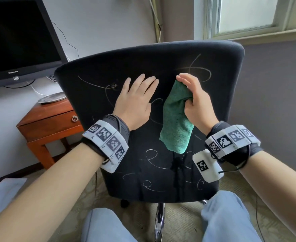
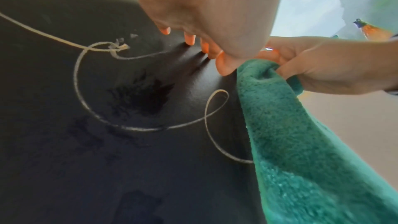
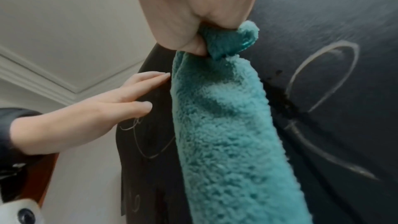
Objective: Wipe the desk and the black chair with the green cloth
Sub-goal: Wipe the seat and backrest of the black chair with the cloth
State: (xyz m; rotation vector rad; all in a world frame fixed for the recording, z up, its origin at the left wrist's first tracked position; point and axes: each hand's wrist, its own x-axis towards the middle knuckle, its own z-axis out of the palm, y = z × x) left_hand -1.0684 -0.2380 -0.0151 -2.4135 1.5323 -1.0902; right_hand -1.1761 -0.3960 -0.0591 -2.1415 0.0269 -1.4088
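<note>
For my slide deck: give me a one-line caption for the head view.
Left hand flat on the chalk-scribbled black chair back while the right hand holds the green cloth.

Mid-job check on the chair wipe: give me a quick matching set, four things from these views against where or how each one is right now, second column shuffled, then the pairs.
Things:
1. left hand
2. green cloth
3. black chair
4. monitor

States:
A. hangs down from the right hand, which grips its top
B. dark screen, at the upper left of the head view
C. fingers straight, resting flat on the chair back
D. pale looping chalk-like lines and darker damp-looking patches on the fabric

Pairs: 1-C, 2-A, 3-D, 4-B
</note>
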